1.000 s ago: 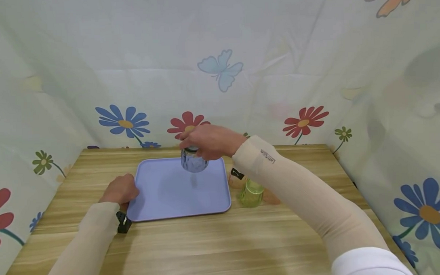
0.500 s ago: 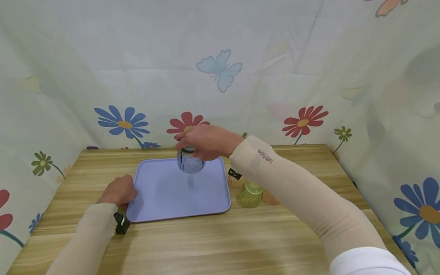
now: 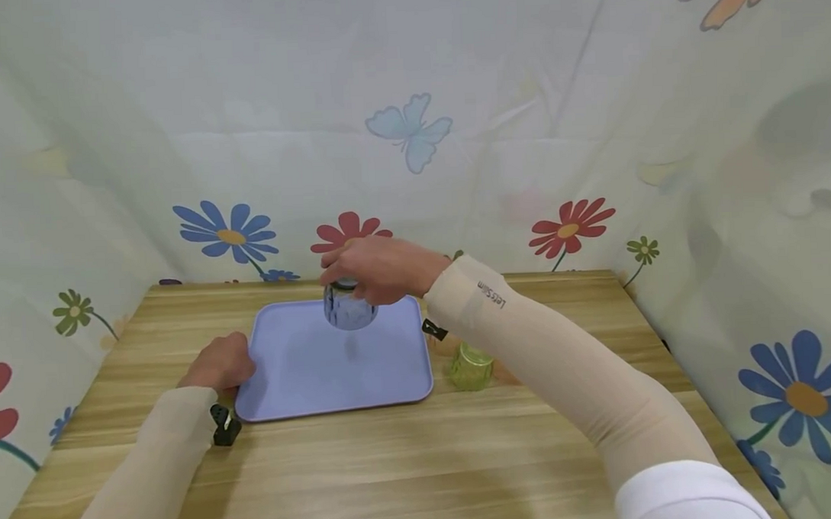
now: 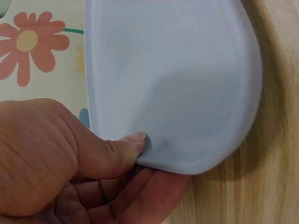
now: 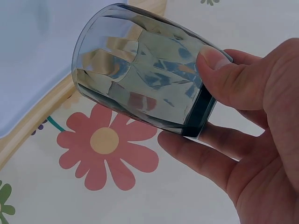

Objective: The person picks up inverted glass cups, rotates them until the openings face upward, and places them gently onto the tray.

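Over wood-grain tabletop (image 3: 368, 475), before flower-print fabric (image 3: 279, 104), clamps faceted, blue-tinted glass tumbler (image 3: 349, 311) by thick base (image 5: 200, 112) in right hand (image 3: 386, 270); holds it mouth down above smooth, round-cornered lavender tray (image 3: 309, 374). Pinches tray rim (image 4: 187, 169) with left hand (image 3: 220, 362). Includes yellow-green glass (image 3: 470, 370) right of tray; reads "Let's Slim" (image 3: 492, 293) on right sleeve (image 3: 542, 347).

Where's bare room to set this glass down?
Bare: the near half of the tray, right of the left grip, and the wooden table in front, between both sleeves. Crowded: right of the tray, around the green glass, and over the tray's far half, where the right grip holds the blue glass.
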Motion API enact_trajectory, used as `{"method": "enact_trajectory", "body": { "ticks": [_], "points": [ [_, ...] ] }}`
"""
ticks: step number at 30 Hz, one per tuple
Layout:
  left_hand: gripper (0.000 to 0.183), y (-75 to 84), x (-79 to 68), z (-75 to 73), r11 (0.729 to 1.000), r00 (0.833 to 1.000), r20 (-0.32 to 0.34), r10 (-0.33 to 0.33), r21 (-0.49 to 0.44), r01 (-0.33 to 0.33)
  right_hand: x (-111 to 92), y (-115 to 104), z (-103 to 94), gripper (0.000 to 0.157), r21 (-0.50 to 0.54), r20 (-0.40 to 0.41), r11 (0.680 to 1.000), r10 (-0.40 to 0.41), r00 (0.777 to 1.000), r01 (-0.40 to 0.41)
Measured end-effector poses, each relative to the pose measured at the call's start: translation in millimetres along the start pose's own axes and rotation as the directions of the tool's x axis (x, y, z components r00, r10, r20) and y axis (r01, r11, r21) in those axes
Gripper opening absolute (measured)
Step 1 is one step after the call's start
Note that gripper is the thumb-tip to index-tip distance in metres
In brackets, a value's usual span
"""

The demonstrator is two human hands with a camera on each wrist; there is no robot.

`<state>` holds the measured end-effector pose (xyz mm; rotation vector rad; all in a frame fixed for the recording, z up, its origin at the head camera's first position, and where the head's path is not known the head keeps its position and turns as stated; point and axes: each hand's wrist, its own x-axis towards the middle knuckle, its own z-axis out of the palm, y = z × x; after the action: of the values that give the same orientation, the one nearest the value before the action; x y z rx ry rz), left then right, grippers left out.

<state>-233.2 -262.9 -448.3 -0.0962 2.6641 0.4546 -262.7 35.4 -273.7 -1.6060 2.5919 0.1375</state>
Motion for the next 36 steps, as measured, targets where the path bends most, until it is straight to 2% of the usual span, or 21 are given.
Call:
{"method": "enact_trajectory", "body": {
  "ticks": [8,14,20,25,30,36],
  "points": [
    [0.026,-4.0,-1.4,-0.9,1.000,1.000,-0.001,0.020,-0.014,-0.020,4.4,-4.7,-2.9,0.046,0.003,0.016,1.000,0.007,1.000,-0.007],
    [0.014,-7.8,-4.5,-0.2,0.997,0.997,-0.026,0.068,-0.034,-0.069,4.7,-5.5,-2.7,0.046,0.011,0.014,1.000,0.009,1.000,-0.010],
    [0.025,-13.2,-6.4,0.3,0.990,0.991,-0.046,0.127,-0.050,-0.129,3.4,-5.5,-0.2,0.045,0.003,-0.004,1.000,-0.003,1.000,0.003],
    [0.020,-16.6,-7.8,-2.6,0.989,0.988,-0.077,0.134,-0.049,-0.138,4.9,-5.2,0.1,0.043,-0.018,-0.021,1.000,-0.023,1.000,0.023],
    [0.051,-14.4,-10.7,-5.1,0.989,0.982,-0.125,0.138,-0.030,-0.143,4.5,-6.7,-1.0,0.044,-0.014,-0.011,1.000,-0.018,1.000,0.018],
    [0.067,-10.8,-15.7,-1.5,0.981,0.970,-0.165,0.180,-0.041,-0.189,4.6,-6.6,0.7,0.047,-0.004,0.006,1.000,0.006,1.000,-0.006]
  ]
}}
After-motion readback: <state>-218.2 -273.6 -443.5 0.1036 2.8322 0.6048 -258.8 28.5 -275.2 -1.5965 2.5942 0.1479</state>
